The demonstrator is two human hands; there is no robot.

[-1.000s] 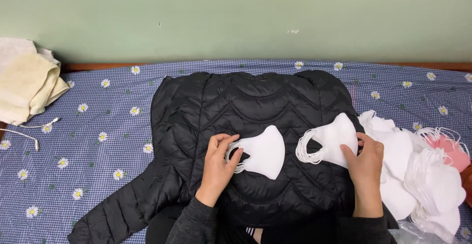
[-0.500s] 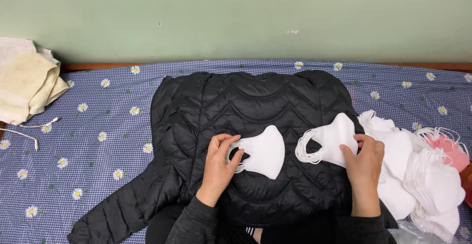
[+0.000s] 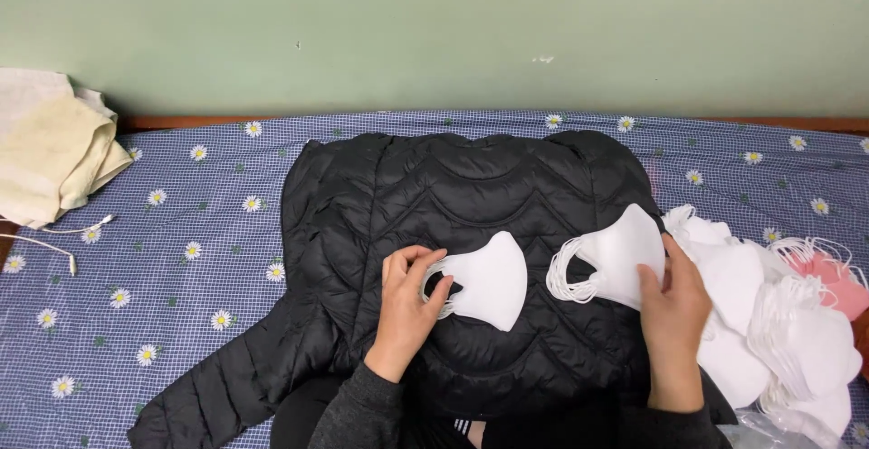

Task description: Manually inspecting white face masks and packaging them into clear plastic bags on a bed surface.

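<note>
Head view looks down on a single white mask (image 3: 489, 279) lying on the middle of a black quilted jacket (image 3: 453, 195) spread over the bed. Left hand (image 3: 407, 300) pinches the mask's ear loop end, fingers closed on it. Right hand (image 3: 672, 300) rests on a small stack of white masks (image 3: 615, 254) at the jacket's right side, fingers curled around its edge and gripping it. Judging by this, the sorting step is mid-way: one mask separated, the stack held steady; any further move seems to need a clean pinch of one layer only. Beside the right hand, a loose heap of masks (image 3: 778, 322) crowds the bed edge. Open room lies left, on the daisy-print sheet (image 3: 181, 277), near folded cream cloth (image 3: 50, 146).
</note>
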